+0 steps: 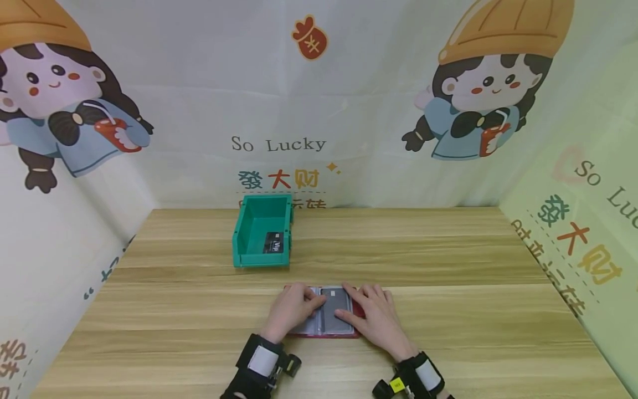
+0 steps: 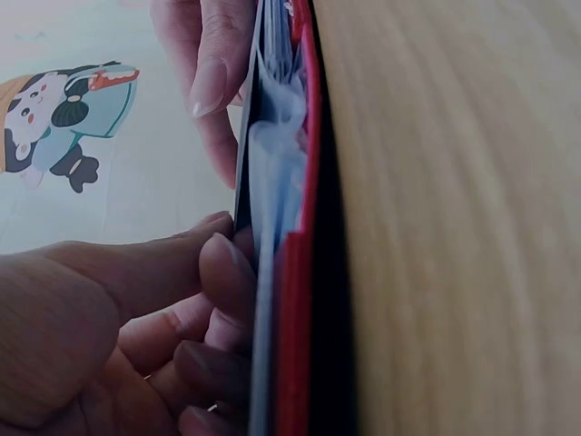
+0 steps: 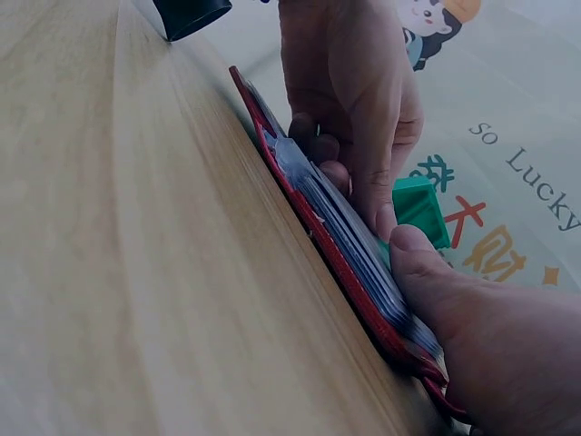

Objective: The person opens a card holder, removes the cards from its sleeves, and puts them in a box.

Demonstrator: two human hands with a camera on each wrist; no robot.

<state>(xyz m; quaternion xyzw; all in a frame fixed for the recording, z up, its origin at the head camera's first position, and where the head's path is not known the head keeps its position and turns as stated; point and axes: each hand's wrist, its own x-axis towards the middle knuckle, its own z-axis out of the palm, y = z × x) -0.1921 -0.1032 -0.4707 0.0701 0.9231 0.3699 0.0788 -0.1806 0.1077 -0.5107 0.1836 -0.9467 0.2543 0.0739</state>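
Note:
A red card holder point(image 1: 359, 310) with clear sleeves point(image 1: 305, 327) lies spread on the table. A dark grey card point(image 1: 336, 318) with a small light chip is at its right-hand page. My left hand point(image 1: 296, 308) has its fingers curled and pinches the card's left edge between thumb and fingertips. Spread over the right side, my right hand point(image 1: 377, 318) rests its thumb and index finger on the page by the card. Seen edge-on in the right wrist view, the stack of sleeves point(image 3: 349, 245) is thick. My right palm hides part of the red cover.
Behind the card holder, toward the back wall, stands a green open-fronted bin point(image 1: 261, 260). A black card marked VIP point(image 1: 273, 243) lies inside it. Printed cloth walls point(image 1: 369, 183) border the wooden table point(image 1: 448, 249) at the back and sides.

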